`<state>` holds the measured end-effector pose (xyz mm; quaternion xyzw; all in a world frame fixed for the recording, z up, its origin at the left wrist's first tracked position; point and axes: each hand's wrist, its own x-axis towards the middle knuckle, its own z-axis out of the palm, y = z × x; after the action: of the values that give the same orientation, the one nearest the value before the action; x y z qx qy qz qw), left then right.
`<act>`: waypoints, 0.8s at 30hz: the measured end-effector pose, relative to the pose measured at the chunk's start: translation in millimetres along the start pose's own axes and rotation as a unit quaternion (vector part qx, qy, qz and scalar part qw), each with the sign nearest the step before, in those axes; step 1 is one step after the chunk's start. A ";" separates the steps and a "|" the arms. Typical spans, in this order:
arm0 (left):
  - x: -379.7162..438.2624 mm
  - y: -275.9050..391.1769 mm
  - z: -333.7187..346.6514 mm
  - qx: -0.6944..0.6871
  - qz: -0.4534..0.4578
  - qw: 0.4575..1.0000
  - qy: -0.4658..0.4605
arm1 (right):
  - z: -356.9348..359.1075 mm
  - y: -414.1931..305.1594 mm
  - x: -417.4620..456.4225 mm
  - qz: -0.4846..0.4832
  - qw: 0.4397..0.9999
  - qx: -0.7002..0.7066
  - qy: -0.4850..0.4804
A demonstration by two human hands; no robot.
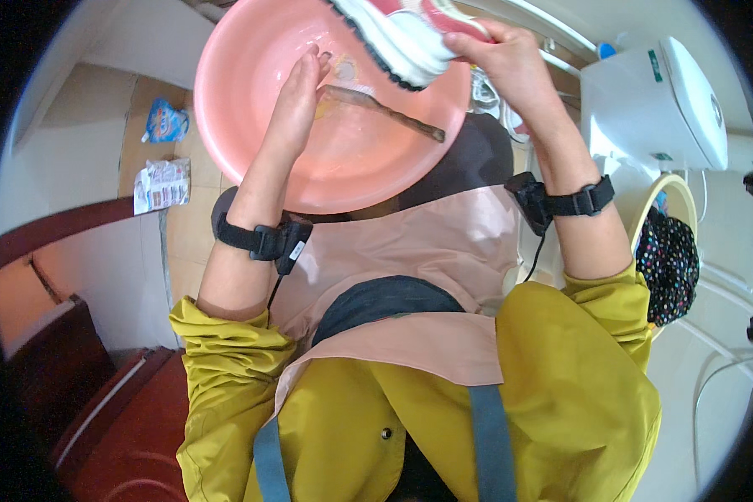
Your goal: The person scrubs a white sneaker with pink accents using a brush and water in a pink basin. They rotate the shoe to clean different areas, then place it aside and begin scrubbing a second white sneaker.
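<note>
My right hand (508, 59) grips a sneaker (408, 50) with a white midsole, dark tread and pink upper, tilted above the basin and partly cut off by the top edge. A large pink plastic basin (245, 125) stands in front of my knees with some wet suds and shallow water inside. Over its left half, my left hand (298, 97) is held edge-on with extended fingers, apart from the shoe. Beside its palm is a scrub brush (389, 112) with a worn handle slanting down to the right; its bristles are partly visible. No grip on the brush shows.
At left on the tiled floor are a blue pouch (166, 120) and a white printed bag (163, 184). More shoes (486, 91) stand behind the basin's right side. To the right are a white appliance (640, 106) and a yellow basket (684, 188) holding dotted black cloth (668, 263).
</note>
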<state>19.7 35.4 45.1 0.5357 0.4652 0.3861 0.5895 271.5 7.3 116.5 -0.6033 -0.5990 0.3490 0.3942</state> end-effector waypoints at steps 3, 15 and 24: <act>0.8 -2.6 12.9 0.099 0.002 0.995 -0.027 | -41.4 10.7 -13.5 -0.003 0.994 -0.070 0.083; 2.5 -19.5 67.3 0.217 -0.028 0.963 -0.158 | -102.7 142.9 -101.7 0.282 0.929 -0.163 0.176; -0.5 -26.3 71.8 0.278 -0.049 0.949 -0.139 | -85.0 230.4 -136.3 0.356 0.900 -0.190 0.163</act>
<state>87.4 12.1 18.6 0.7036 0.4931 0.1332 0.4940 445.2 -127.0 -58.5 -0.8882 -0.3265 0.2428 0.2135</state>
